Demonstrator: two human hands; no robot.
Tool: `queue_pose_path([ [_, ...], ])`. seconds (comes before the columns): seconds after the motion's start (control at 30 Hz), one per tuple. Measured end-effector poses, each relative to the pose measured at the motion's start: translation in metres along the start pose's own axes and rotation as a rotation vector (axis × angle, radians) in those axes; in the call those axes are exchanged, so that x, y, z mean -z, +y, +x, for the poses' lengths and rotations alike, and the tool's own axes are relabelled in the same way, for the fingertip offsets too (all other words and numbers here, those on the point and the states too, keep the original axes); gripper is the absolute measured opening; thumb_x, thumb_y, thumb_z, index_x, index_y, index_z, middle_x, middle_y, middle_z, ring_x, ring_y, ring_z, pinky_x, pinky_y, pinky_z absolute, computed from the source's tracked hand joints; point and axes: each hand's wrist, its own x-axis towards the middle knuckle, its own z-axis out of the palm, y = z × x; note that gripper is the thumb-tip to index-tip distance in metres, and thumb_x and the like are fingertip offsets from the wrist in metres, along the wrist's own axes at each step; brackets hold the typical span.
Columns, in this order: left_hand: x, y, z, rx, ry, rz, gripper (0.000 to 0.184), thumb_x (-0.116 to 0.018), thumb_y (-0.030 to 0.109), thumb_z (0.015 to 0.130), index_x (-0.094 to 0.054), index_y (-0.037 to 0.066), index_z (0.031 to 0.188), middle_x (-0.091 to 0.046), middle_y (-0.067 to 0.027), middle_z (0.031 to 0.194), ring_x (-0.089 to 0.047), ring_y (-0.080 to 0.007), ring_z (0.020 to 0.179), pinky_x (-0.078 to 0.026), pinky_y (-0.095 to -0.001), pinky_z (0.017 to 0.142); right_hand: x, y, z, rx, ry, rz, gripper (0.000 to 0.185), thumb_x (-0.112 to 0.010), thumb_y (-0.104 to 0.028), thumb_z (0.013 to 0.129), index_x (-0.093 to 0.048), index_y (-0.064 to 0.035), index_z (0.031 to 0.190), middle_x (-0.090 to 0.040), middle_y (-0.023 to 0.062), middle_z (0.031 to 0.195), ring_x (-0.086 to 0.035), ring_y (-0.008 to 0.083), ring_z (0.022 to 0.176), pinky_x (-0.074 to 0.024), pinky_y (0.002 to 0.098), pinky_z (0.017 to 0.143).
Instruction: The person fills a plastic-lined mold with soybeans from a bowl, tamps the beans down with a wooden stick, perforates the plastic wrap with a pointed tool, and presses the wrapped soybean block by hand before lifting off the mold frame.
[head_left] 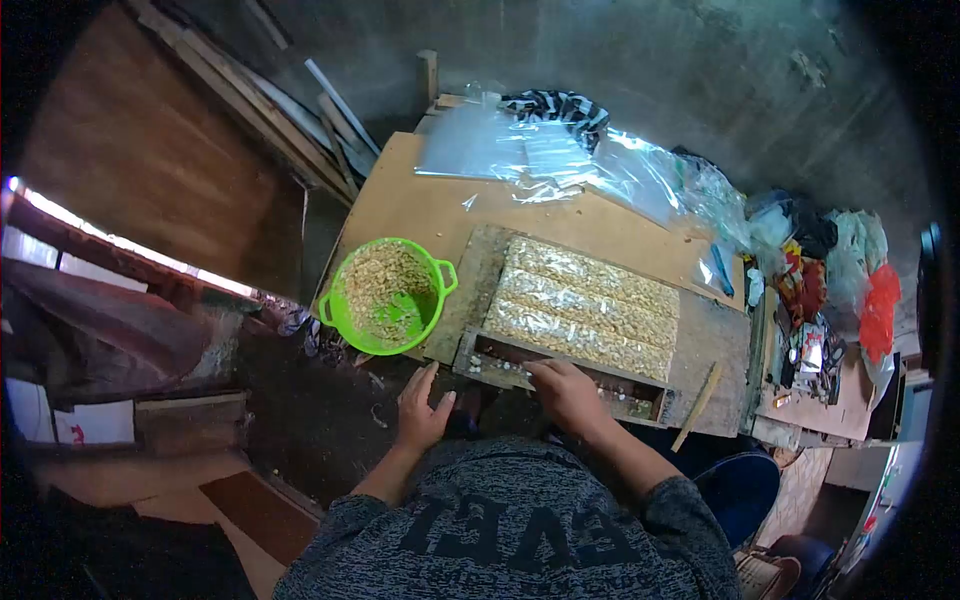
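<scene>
My left hand (422,412) is off the table's near edge, below the green basin, with thumb and fingers apart and nothing in it. My right hand (568,392) is at the front of a shallow wooden frame (660,402), its fingers curled together over the open front slot; what they hold, if anything, is hidden. Small white bits (487,366) lie in that slot. Behind it, rows of pale, nut-like pieces under shiny clear plastic (590,305) fill the frame. The green basin (432,318) with two handles, left of the frame, holds loose pieces of similar look (380,285).
Clear plastic sheets (465,145) lie at the back of the board-topped table (400,195). A wooden stick (697,405) rests by the right front edge. Plastic bags (850,260) crowd the right side. A blue object (721,268) lies near the right back. Planks lean at the left.
</scene>
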Motion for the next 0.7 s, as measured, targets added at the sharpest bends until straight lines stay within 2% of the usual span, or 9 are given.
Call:
queue_pose_path([
  [0.03,0.002,-0.002,-0.004,0.011,0.01,-0.003,0.061,-0.067,0.03,0.091,-0.05,0.003,0.143,-0.054,-0.0224,0.14,-0.049,-0.0401,0.132,-0.037,-0.0504,0.109,-0.011,0.001,0.013,0.077,-0.079,-0.04,0.033,-0.063,-0.014,0.091,-0.062,-0.007,0.123,-0.067,0.0164,0.106,-0.065,0.0356,0.101,-0.0548,0.0437,0.08],
  [0.17,0.004,-0.011,-0.019,0.104,-0.025,-0.044,0.057,-0.066,0.032,0.093,-0.052,0.008,0.142,-0.055,-0.0199,0.14,-0.051,-0.0385,0.13,-0.038,-0.0494,0.109,-0.04,-0.002,0.049,0.116,-0.192,-0.192,0.034,-0.059,-0.015,0.091,-0.06,-0.0074,0.124,-0.066,0.0149,0.101,-0.066,0.0345,0.098,-0.0558,0.0437,0.078],
  [0.23,0.004,-0.014,-0.024,0.14,-0.032,-0.103,0.056,-0.066,0.033,0.093,-0.053,0.009,0.142,-0.055,-0.0193,0.14,-0.051,-0.0377,0.13,-0.037,-0.0489,0.109,-0.049,-0.008,0.06,0.005,-0.365,-0.32,0.03,-0.062,-0.021,0.09,-0.06,-0.0063,0.116,-0.064,0.0163,0.102,-0.066,0.0361,0.096,-0.055,0.046,0.076],
  [0.33,0.004,-0.014,-0.028,0.213,-0.11,-0.111,0.056,-0.065,0.033,0.093,-0.052,0.009,0.142,-0.055,-0.0188,0.14,-0.051,-0.0362,0.13,-0.037,-0.0477,0.11,-0.056,-0.017,0.064,-0.049,-0.399,-0.336,0.027,-0.06,-0.021,0.091,-0.06,-0.0059,0.112,-0.063,0.0176,0.103,-0.066,0.0366,0.097,-0.0547,0.0462,0.078],
  [0.43,0.003,-0.018,-0.03,0.279,-0.187,-0.253,0.057,-0.064,0.034,0.094,-0.051,0.009,0.143,-0.054,-0.0188,0.141,-0.051,-0.0358,0.13,-0.037,-0.0483,0.11,-0.056,-0.021,0.066,-0.026,-0.416,-0.295,0.03,-0.06,-0.02,0.09,-0.06,-0.0065,0.116,-0.062,0.0181,0.106,-0.065,0.0367,0.099,-0.0544,0.0461,0.08],
  [0.57,-0.005,-0.028,-0.032,0.213,-0.22,-0.215,0.057,-0.062,0.036,0.096,-0.05,0.01,0.145,-0.052,-0.0188,0.143,-0.05,-0.0375,0.131,-0.036,-0.0509,0.11,-0.063,-0.012,0.067,-0.007,-0.448,-0.319,0.033,-0.061,-0.019,0.088,-0.061,-0.0077,0.119,-0.062,0.0173,0.109,-0.065,0.0366,0.1,-0.0544,0.0451,0.081],
  [0.63,-0.005,-0.028,-0.031,0.216,-0.235,-0.185,0.057,-0.062,0.036,0.096,-0.049,0.01,0.145,-0.051,-0.019,0.144,-0.05,-0.0383,0.131,-0.037,-0.0511,0.109,-0.067,-0.007,0.07,0.145,-0.41,-0.284,0.037,-0.062,-0.018,0.085,-0.062,-0.0091,0.121,-0.062,0.0152,0.11,-0.065,0.0358,0.099,-0.0549,0.0445,0.081],
  [0.7,-0.003,-0.027,-0.03,0.228,-0.255,-0.207,0.057,-0.063,0.034,0.096,-0.049,0.009,0.145,-0.05,-0.0195,0.145,-0.048,-0.0392,0.133,-0.039,-0.0497,0.109,-0.064,-0.005,0.074,0.188,-0.46,-0.337,0.036,-0.062,-0.019,0.085,-0.063,-0.0094,0.119,-0.062,0.0143,0.11,-0.065,0.035,0.098,-0.0552,0.0442,0.081],
])
